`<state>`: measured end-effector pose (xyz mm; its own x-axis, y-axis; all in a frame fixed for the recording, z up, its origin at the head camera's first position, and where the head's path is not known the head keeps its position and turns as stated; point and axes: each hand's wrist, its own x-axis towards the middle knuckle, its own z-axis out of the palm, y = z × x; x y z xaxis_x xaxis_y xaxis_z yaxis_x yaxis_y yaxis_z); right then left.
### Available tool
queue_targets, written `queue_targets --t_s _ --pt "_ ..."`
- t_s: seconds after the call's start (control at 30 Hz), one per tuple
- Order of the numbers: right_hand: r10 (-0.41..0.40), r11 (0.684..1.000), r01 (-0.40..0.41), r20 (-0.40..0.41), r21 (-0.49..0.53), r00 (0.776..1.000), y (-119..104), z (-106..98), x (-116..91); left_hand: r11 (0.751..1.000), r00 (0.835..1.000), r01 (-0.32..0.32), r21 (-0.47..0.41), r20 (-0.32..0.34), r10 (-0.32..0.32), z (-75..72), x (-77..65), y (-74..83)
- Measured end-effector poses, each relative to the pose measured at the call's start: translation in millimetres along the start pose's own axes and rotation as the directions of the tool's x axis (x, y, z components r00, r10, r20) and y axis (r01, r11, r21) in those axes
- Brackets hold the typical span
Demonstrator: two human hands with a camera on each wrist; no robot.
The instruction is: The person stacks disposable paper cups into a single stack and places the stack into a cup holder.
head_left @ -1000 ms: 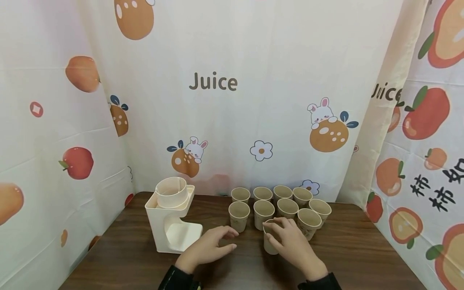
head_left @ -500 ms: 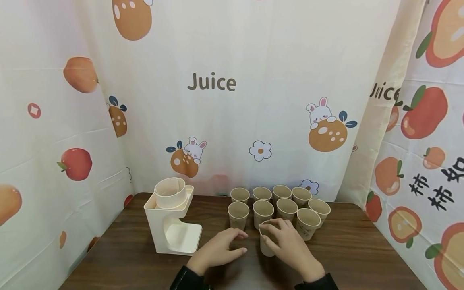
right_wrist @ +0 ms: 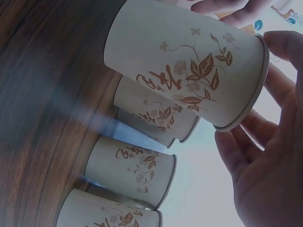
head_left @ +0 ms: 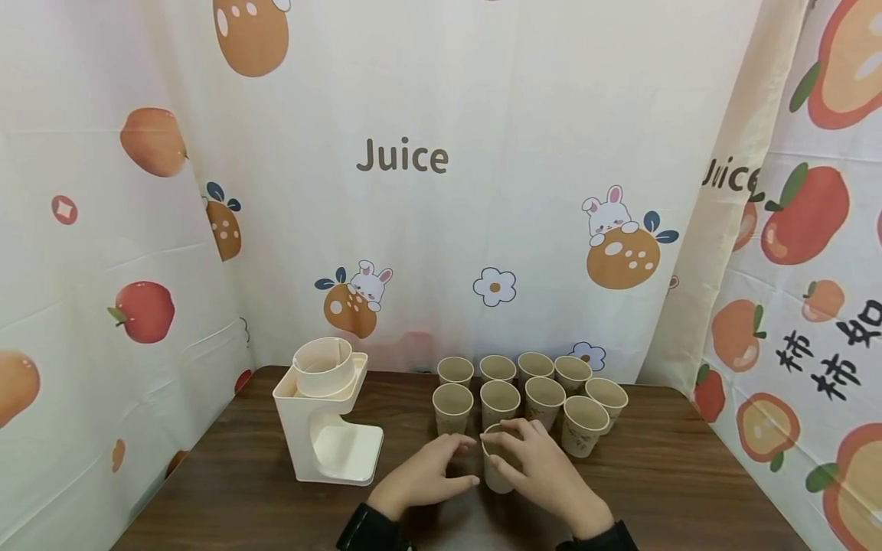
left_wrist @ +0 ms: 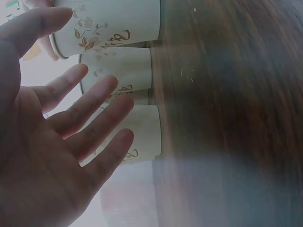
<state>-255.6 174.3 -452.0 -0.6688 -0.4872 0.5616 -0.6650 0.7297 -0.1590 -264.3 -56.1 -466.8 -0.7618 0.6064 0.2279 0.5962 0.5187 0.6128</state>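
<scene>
My right hand (head_left: 547, 468) holds a beige paper cup (head_left: 498, 479) near its rim, thumb and fingers around the top. In the right wrist view, brown leaves, flowers and lettering decorate this cup (right_wrist: 189, 61); the thumb and fingertips meet its rim. Just left of the cup is my left hand (head_left: 420, 478), holding nothing, its fingers slightly bent towards the cup. The left wrist view shows that hand (left_wrist: 52, 142) with its fingers spread in front of several cups. Part of the held cup is hidden behind the right hand in the head view.
Behind my hands, several matching paper cups (head_left: 452, 413) stand in two uneven rows on the dark wooden table (head_left: 227, 474). A cream-coloured machine (head_left: 292, 436) with a round top container and a low platform stands to the left. Printed curtains (head_left: 427, 229) enclose the back and sides.
The right hand and its paper cup have shifted left and slightly nearer me, away from the grouped cups. My left hand has moved right, closer to that cup.
</scene>
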Motion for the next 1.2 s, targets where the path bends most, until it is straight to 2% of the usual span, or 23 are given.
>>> queue_targets --t_s 0.2,0.43,0.6,0.77,0.93,1.03,1.2 --pt "-0.033 0.999 0.033 0.012 0.029 0.999 -7 0 0 0.998 0.999 0.034 -0.051 0.027 -0.032 2.2 2.9 0.3" --pt "-0.066 0.996 0.066 0.004 0.052 0.998 -15 -1 0 0.99 0.998 0.021 -0.14 0.057 -0.013 5.9 4.9 0.6" --pt "-0.083 0.994 0.083 -0.003 0.071 0.997 -22 -2 1 0.989 0.999 0.004 -0.146 0.044 0.002 10.2 5.9 -1.3" --pt "-0.079 0.993 0.076 0.029 0.091 0.996 -25 -3 1 0.985 0.999 -0.025 -0.172 0.027 0.03 15.6 7.6 -4.9" --pt "-0.066 0.994 0.06 0.06 0.091 0.996 -24 -4 1 0.982 1.0 -0.004 -0.19 0.02 0.008 19.2 8.6 -5.7" --pt "-0.072 0.994 0.066 0.064 0.089 0.995 -25 -4 1 0.973 0.999 0.006 -0.231 0.036 0.002 20.3 8.7 -5.4" --pt "-0.094 0.992 0.088 0.058 0.094 0.994 -28 -5 3 0.942 0.997 0.023 -0.335 0.071 0.001 21.1 8.8 -5.2"
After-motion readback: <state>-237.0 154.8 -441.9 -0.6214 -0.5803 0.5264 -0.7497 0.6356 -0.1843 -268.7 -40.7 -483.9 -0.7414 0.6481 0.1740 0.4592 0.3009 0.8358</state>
